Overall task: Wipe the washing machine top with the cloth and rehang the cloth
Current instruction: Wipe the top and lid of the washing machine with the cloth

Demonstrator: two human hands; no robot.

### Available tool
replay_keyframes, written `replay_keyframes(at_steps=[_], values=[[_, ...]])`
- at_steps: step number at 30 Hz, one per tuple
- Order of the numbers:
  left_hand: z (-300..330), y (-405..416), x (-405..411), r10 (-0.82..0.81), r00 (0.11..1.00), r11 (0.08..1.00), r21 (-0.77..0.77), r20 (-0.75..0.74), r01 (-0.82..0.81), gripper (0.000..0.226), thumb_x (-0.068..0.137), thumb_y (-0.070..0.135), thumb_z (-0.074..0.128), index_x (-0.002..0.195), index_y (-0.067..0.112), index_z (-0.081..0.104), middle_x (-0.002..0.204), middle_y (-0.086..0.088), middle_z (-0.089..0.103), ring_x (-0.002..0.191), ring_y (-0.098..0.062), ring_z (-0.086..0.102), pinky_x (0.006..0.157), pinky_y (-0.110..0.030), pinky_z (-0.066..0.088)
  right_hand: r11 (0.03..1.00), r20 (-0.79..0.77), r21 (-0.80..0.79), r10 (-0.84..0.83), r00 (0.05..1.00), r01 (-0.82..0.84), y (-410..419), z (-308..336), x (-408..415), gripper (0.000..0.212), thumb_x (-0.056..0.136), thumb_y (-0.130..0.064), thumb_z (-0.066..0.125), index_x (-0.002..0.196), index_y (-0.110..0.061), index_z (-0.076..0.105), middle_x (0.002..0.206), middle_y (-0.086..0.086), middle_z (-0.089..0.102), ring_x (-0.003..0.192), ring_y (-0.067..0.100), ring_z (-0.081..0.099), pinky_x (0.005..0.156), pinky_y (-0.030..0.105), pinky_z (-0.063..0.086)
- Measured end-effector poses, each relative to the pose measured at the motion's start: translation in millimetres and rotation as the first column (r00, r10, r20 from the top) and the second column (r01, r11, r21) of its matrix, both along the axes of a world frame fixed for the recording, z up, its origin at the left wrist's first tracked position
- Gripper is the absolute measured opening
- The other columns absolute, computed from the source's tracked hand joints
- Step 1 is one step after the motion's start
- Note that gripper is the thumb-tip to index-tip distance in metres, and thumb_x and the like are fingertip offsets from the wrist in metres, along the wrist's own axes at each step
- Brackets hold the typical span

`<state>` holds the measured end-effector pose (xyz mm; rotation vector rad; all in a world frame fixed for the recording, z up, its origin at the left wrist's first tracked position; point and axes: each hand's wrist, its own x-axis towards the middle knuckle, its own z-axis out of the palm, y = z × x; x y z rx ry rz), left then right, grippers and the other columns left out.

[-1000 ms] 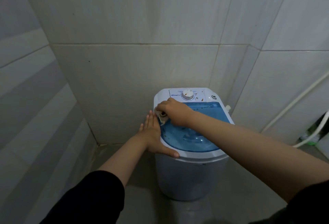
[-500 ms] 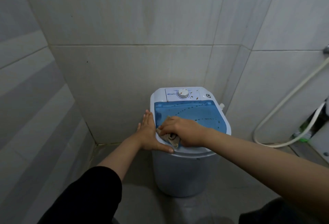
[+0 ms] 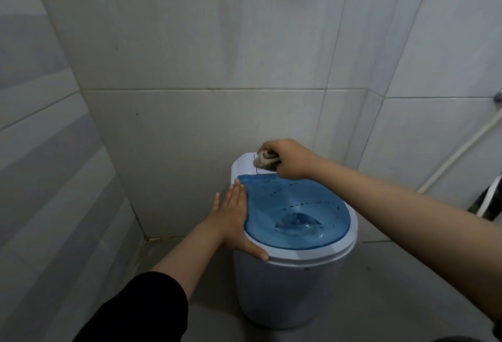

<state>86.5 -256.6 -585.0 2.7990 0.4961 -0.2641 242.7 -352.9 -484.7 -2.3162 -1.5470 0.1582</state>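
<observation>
A small white washing machine [image 3: 288, 290] with a see-through blue lid [image 3: 293, 214] stands in the tiled corner. My right hand [image 3: 290, 158] is closed around a bunched beige cloth [image 3: 264, 161] and presses it on the white control panel at the back of the top, hiding the dial. My left hand [image 3: 233, 219] lies flat and spread against the machine's left rim, thumb on the front edge, holding nothing.
Tiled walls close in behind and to the left of the machine. A white hose [image 3: 461, 149] runs down the right wall towards dark items at the far right edge. Grey floor surrounds the machine's base.
My right hand has carried the cloth from the front left edge of the lid up to the control panel at the back. The left hand has stayed on the left rim.
</observation>
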Motion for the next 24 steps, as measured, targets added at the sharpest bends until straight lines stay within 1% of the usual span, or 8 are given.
replay_keyframes(at_steps=[2, 5, 7, 9, 11, 17, 20, 24], values=[[0, 1, 3, -0.027, 1.000, 0.999, -0.030, -0.015, 0.026, 0.158, 0.044, 0.079, 0.070, 0.141, 0.012, -0.035, 0.149, -0.003, -0.043, 0.139, -0.020, -0.036, 0.113, -0.053, -0.019, 0.994, 0.036, 0.071, -0.084, 0.996, 0.082, 23, -2, 14, 0.048, 0.073, 0.008, 0.052, 0.117, -0.008, 0.058, 0.115, 0.013, 0.063, 0.108, 0.030, 0.058, 0.088, 0.045, 0.053], [-3, 4, 5, -0.035, 0.999, 0.998, -0.050, -0.018, 0.034, 0.158, 0.043, 0.079, 0.070, 0.141, 0.014, -0.035, 0.148, -0.001, -0.045, 0.138, -0.018, -0.037, 0.115, -0.056, -0.014, 0.990, 0.166, 0.079, -0.128, 0.978, 0.116, 55, -15, 27, 0.049, 0.076, 0.009, 0.053, 0.124, -0.005, 0.052, 0.122, 0.016, 0.056, 0.114, 0.034, 0.050, 0.085, 0.042, 0.052], [-5, 5, 5, -0.031, 0.999, 0.998, -0.058, -0.005, 0.031, 0.158, 0.043, 0.078, 0.072, 0.142, 0.015, -0.035, 0.148, 0.001, -0.045, 0.138, -0.017, -0.037, 0.115, -0.055, -0.014, 0.993, 0.270, 0.021, -0.116, 0.956, 0.114, 73, -26, 33, 0.044, 0.080, 0.005, 0.057, 0.122, -0.005, 0.051, 0.122, 0.016, 0.054, 0.115, 0.034, 0.047, 0.080, 0.040, 0.048], [-6, 5, 5, -0.029, 1.000, 0.998, -0.062, 0.005, 0.030, 0.159, 0.043, 0.078, 0.073, 0.141, 0.016, -0.035, 0.148, 0.001, -0.045, 0.138, -0.017, -0.037, 0.116, -0.053, -0.014, 0.988, 0.340, -0.093, -0.085, 0.936, 0.123, 83, -39, 35, 0.037, 0.084, 0.002, 0.055, 0.120, -0.006, 0.051, 0.123, 0.015, 0.054, 0.114, 0.035, 0.050, 0.083, 0.041, 0.048], [-7, 5, 5, -0.033, 0.999, 0.997, -0.063, 0.011, 0.033, 0.158, 0.043, 0.077, 0.073, 0.141, 0.016, -0.035, 0.147, 0.001, -0.045, 0.137, -0.017, -0.038, 0.116, -0.052, -0.014, 0.977, 0.351, -0.174, -0.054, 0.935, 0.122, 88, -54, 37, 0.037, 0.084, 0.003, 0.052, 0.120, -0.005, 0.052, 0.124, 0.016, 0.055, 0.112, 0.036, 0.054, 0.086, 0.040, 0.049], [-5, 4, 5, -0.036, 0.999, 0.998, -0.046, 0.018, 0.037, 0.158, 0.044, 0.077, 0.073, 0.142, 0.013, -0.033, 0.149, -0.002, -0.043, 0.139, -0.018, -0.036, 0.115, -0.043, -0.015, 0.985, 0.371, -0.167, 0.025, 0.928, 0.040, 76, -67, 34, 0.041, 0.083, 0.001, 0.053, 0.123, -0.007, 0.052, 0.120, 0.017, 0.058, 0.106, 0.036, 0.058, 0.084, 0.040, 0.050], [-3, 2, 5, -0.027, 0.999, 0.999, -0.038, 0.017, 0.028, 0.158, 0.044, 0.077, 0.073, 0.144, 0.012, -0.030, 0.152, -0.004, -0.039, 0.141, -0.020, -0.032, 0.116, -0.045, -0.013, 0.983, 0.357, -0.182, 0.051, 0.933, 0.016, 62, -65, 23, 0.046, 0.082, 0.002, 0.053, 0.127, -0.010, 0.051, 0.121, 0.014, 0.058, 0.108, 0.034, 0.057, 0.084, 0.042, 0.051], [1, -1, 4, -0.018, 1.000, 0.999, -0.030, 0.004, 0.018, 0.157, 0.044, 0.077, 0.073, 0.145, 0.013, -0.029, 0.153, -0.004, -0.035, 0.142, -0.020, -0.030, 0.115, -0.045, -0.013, 0.966, 0.319, -0.259, 0.085, 0.944, 0.001, 49, -56, 11, 0.053, 0.080, 0.001, 0.057, 0.130, -0.013, 0.048, 0.123, 0.013, 0.056, 0.111, 0.031, 0.056, 0.083, 0.035, 0.046]])
